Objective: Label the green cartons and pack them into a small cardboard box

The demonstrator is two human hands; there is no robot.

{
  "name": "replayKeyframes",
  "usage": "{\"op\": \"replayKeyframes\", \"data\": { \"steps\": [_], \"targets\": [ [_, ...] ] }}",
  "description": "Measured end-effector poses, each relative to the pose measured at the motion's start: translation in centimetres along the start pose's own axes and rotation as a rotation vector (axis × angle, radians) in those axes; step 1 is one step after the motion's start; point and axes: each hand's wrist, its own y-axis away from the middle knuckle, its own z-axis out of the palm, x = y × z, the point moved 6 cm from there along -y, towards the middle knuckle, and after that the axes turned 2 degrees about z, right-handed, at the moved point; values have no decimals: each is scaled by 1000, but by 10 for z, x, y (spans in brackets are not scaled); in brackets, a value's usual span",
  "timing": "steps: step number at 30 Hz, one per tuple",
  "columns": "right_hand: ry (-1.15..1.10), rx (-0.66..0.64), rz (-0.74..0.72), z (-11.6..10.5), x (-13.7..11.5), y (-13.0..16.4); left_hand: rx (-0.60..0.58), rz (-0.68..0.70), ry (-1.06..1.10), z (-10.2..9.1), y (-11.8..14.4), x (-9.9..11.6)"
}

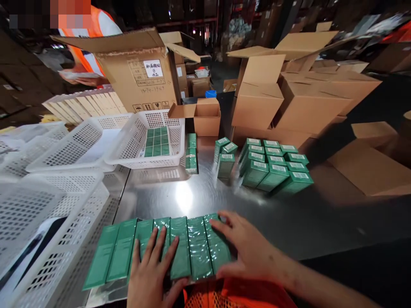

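Note:
A row of several flat green boxes (pixel 189 248), some wrapped in shiny film, lies side by side on the steel table (pixel 289 222) right in front of me. My left hand (pixel 152 273) rests flat on the middle boxes, fingers spread. My right hand (pixel 247 252) presses against the right end of the row, fingers apart on the outermost box. Neither hand grips anything.
Upright green boxes (pixel 276 169) stand in a block at mid-table, with a few more (pixel 224 158) and a short stack (pixel 192 154) beside them. White perforated baskets (pixel 150 141) sit at left, one holding green boxes. Open cartons (pixel 138 72) crowd the back. A person in an orange vest (pixel 93 38) stands far left.

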Motion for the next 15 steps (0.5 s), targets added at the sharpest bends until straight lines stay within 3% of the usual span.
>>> {"op": "replayKeyframes", "data": {
  "steps": [2, 4, 7, 9, 11, 13, 15],
  "targets": [
    [217, 125, -81, -55, 9, -20, 15, -44, 13, -3, -1, 1],
    [412, 248, -55, -112, 25, -45, 24, -66, 16, -3, -1, 1],
    [618, 155, 25, -170, 55, -91, 21, -36, -27, -3, 1, 2],
    [719, 69, 48, -190, 69, -119, 24, -34, -51, -3, 1, 2],
    [774, -21, 8, -194, 72, -142, 30, -39, -61, -4, 1, 1],
    [783, -87, -70, -190, 64, -154, 41, -35, -70, -5, 0, 2],
    [778, -73, -130, -189, 50, -155, 41, -30, -79, -7, -1, 3]
  ]
}}
